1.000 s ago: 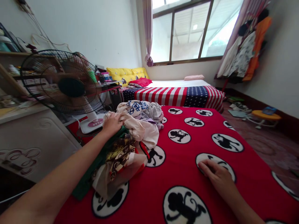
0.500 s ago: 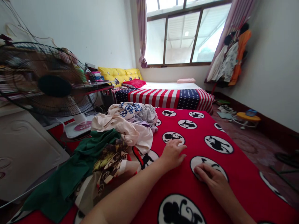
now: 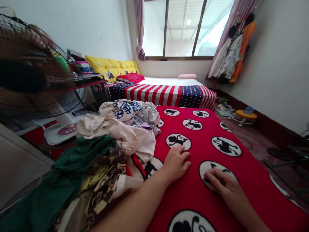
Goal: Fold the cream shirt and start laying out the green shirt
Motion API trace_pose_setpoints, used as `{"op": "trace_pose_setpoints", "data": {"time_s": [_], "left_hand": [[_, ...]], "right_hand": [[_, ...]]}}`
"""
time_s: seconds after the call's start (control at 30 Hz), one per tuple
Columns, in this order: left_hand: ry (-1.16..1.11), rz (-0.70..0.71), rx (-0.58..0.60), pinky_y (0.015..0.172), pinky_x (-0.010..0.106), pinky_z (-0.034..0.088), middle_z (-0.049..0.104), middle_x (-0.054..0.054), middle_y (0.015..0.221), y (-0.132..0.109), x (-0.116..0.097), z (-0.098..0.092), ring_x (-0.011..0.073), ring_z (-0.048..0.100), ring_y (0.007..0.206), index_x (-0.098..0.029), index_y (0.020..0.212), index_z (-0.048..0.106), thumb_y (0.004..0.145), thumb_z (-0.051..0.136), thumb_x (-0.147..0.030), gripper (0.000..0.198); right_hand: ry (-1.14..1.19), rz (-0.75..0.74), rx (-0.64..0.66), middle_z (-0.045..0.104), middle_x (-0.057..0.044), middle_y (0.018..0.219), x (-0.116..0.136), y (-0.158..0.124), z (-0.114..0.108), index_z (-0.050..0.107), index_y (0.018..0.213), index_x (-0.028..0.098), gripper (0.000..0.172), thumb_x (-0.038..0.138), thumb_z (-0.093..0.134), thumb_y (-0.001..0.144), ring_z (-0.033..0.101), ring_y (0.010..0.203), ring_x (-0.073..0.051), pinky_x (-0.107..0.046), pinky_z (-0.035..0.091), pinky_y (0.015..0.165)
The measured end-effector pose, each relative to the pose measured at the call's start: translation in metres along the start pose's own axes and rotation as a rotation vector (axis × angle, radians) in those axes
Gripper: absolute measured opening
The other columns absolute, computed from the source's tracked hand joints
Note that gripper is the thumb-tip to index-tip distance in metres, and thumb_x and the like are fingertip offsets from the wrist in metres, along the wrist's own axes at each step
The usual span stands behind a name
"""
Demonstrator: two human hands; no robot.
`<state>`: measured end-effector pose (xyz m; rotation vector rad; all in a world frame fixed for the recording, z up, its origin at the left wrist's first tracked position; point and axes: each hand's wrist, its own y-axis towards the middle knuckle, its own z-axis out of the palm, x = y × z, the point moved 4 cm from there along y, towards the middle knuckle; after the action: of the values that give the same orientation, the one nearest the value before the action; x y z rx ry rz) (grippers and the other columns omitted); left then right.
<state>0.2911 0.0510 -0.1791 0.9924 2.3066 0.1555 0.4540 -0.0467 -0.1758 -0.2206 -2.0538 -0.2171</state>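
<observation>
My left hand (image 3: pixel 175 162) lies flat and open on a red blanket (image 3: pixel 205 196) printed with black monkeys in white circles. Beside it, my right hand (image 3: pixel 223 186) rests palm down on the same blanket, fingers spread over a white circle. Neither hand holds anything. Just left of my left forearm is a heap of loose clothes (image 3: pixel 120 129): a cream garment, a white one with blue print, a green cloth (image 3: pixel 74 161) and a brown patterned piece (image 3: pixel 106 180).
A large spinning fan (image 3: pixel 36 74) stands close at the left on a white base. Beyond the red blanket is a bed with a stars-and-stripes cover (image 3: pixel 166 93), yellow cushions and a window. Clothes hang at the right wall; a small yellow stool (image 3: pixel 242 114) sits on the floor.
My left hand left the clothes pile and came down flat on the red blanket beside my right hand. The view moved forward and lower; the right hand stayed put.
</observation>
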Motion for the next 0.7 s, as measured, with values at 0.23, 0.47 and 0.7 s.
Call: {"op": "trace_pose_setpoints", "data": {"time_s": [0.23, 0.47, 0.7], "left_hand": [[0.005, 0.040, -0.031, 0.114, 0.048, 0.028, 0.052, 0.010, 0.136, -0.0013, 0.0004, -0.0023, 0.0278, 0.044, 0.129, -0.023, 0.121, 0.063, 0.086, 0.059, -0.033, 0.037], [0.018, 0.043, -0.066, 0.109, 0.043, 0.035, 0.056, 0.011, 0.131, 0.0014, 0.0021, -0.0013, 0.0266, 0.049, 0.123, -0.021, 0.117, 0.066, 0.084, 0.062, -0.034, 0.036], [-0.021, 0.036, -0.089, 0.103, 0.039, 0.041, 0.059, 0.009, 0.124, 0.0061, 0.0066, -0.0026, 0.0240, 0.053, 0.116, -0.023, 0.110, 0.070, 0.082, 0.065, -0.032, 0.031]], "right_hand": [[-0.056, -0.048, 0.076, 0.053, 0.001, 0.058, -0.0051, 0.0015, -0.0001, 0.065, 0.073, 0.021, 0.034, 0.053, 0.055, 0.081, 0.050, 0.055, -0.015, -0.025, 0.039, 0.055], [-0.045, -0.098, 0.131, 0.051, 0.002, 0.062, -0.0030, -0.0006, 0.0017, 0.060, 0.070, 0.021, 0.033, 0.050, 0.053, 0.085, 0.048, 0.059, -0.014, -0.024, 0.037, 0.058], [-0.071, -0.125, 0.164, 0.050, 0.002, 0.062, -0.0070, -0.0012, 0.0011, 0.057, 0.072, 0.020, 0.033, 0.048, 0.050, 0.088, 0.048, 0.061, -0.014, -0.024, 0.037, 0.059]]}}
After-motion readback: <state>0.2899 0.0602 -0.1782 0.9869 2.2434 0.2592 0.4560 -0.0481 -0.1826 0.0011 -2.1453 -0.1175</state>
